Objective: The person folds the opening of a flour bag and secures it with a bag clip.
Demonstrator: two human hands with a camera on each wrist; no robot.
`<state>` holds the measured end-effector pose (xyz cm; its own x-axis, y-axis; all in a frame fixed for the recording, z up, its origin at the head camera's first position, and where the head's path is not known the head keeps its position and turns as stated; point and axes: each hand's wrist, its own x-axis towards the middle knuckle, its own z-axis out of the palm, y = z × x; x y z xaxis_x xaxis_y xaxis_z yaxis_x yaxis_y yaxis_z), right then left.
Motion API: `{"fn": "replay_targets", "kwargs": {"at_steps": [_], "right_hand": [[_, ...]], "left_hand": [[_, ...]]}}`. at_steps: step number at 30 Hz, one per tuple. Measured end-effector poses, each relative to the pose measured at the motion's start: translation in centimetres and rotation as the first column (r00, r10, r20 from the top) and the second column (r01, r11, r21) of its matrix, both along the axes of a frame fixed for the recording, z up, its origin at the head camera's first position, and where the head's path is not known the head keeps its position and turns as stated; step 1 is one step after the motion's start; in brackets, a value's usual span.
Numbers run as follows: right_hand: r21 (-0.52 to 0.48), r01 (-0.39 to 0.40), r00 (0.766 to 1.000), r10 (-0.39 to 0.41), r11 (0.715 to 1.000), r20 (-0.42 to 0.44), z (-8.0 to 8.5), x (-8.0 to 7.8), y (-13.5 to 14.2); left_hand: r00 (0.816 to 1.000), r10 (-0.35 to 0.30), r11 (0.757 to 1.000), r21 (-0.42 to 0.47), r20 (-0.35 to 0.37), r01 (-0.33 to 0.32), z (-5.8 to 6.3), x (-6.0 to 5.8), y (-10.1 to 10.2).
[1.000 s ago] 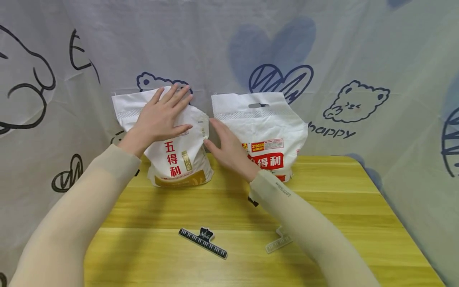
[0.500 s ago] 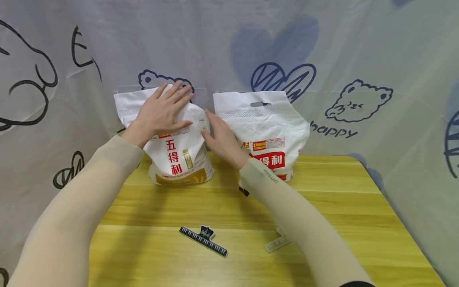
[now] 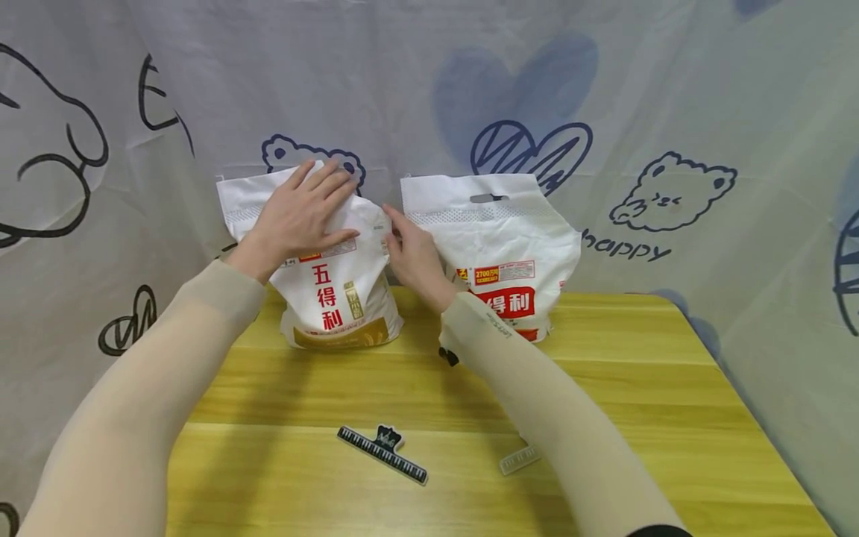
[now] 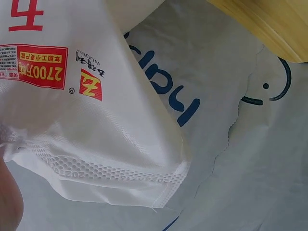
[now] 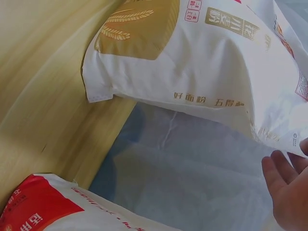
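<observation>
A white flour bag (image 3: pixel 365 287) with red lettering and a gold band stands at the back left of the table. My left hand (image 3: pixel 298 216) lies on its upper front, fingers straight and thumb spread. In the left wrist view, the mesh strip and top edge of this flour bag (image 4: pixel 130 139) show beside part of that hand. My right hand (image 3: pixel 416 257) pinches the right upper edge of the same bag between thumb and fingers. The right wrist view shows my right hand (image 5: pixel 291 192) at the bag's corner, with its lower fingers away from the fabric.
A second flour bag (image 3: pixel 496 231) with a handle slot stands to the right. A black piano-key clip (image 3: pixel 384 455) and a pale clip (image 3: pixel 519 461), partly behind my sleeve, lie on the wooden table (image 3: pixel 644 388). A small dark object (image 3: pixel 447 356) shows beside the right cuff.
My right hand has moved slightly left along the bag's edge, and its thumb and forefinger have closed together there. The left hand stays flat on the bag.
</observation>
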<state>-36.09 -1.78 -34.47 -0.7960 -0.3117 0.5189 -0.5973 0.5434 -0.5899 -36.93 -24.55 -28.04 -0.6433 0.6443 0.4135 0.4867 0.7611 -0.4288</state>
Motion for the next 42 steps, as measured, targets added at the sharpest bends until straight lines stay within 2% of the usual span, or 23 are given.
{"fn": "replay_targets", "kwargs": {"at_steps": [4, 8, 15, 25, 38, 42], "right_hand": [[-0.092, -0.003, 1.000, 0.003, 0.996, -0.007, -0.1, 0.0, -0.1], [-0.142, -0.009, 1.000, 0.004, 0.990, -0.031, -0.2, 0.0, -0.2], [-0.157, 0.016, 0.997, -0.027, 0.987, -0.066, -0.3, 0.0, -0.3], [-0.176, 0.016, 0.998, -0.026, 0.984, -0.055, -0.5, 0.4, -0.3], [-0.163, -0.032, 0.998, 0.024, 0.986, -0.050, -0.8, 1.1, -0.2], [-0.159, -0.030, 0.999, 0.023, 0.987, -0.046, -1.0, 1.2, -0.3]], "left_hand": [[0.999, -0.037, 0.999, 0.026, -0.023, 0.037, -0.3, 0.0, 0.0], [0.996, -0.068, 0.996, 0.050, -0.051, 0.070, -0.3, 0.2, 0.0], [0.983, -0.125, 0.989, 0.066, -0.135, 0.134, -0.7, 0.6, -0.3], [0.954, -0.180, 0.976, 0.079, -0.240, 0.204, -1.7, 0.9, -0.7], [0.936, -0.183, 0.976, 0.057, -0.301, 0.210, -3.1, 2.3, -2.0], [0.937, -0.169, 0.978, 0.068, -0.307, 0.199, -3.6, 2.7, -2.4]]}}
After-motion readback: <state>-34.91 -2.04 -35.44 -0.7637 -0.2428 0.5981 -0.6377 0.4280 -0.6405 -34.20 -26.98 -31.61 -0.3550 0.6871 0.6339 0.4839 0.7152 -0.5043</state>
